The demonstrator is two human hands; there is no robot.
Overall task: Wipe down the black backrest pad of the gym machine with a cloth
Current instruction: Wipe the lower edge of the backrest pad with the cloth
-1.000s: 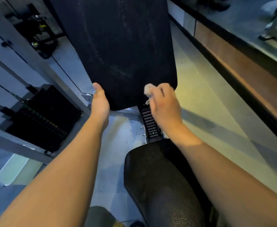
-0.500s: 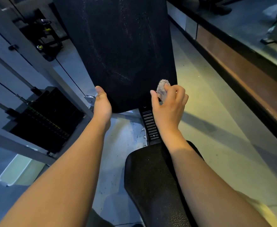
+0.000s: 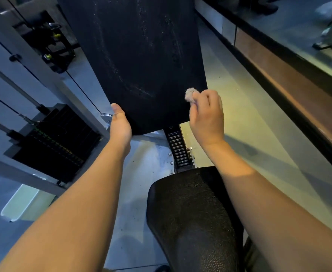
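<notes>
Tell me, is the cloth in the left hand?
No, the right hand holds the bunched cloth at the pad's lower right edge, while the left hand grips the lower left corner bare.

Left hand (image 3: pixel 120 124): reaching forward, thumb up, fingers hidden.
Right hand (image 3: pixel 206 116): reaching forward, fingers curling closed.

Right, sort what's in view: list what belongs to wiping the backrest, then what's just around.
Part of the job:
- backrest pad, black, with pale streaks
- cloth, bunched in the right hand
- left hand, steadying the pad's lower left edge

Just around:
- seat pad
- weight stack
- cables
- notched adjustment rail
- floor
</notes>
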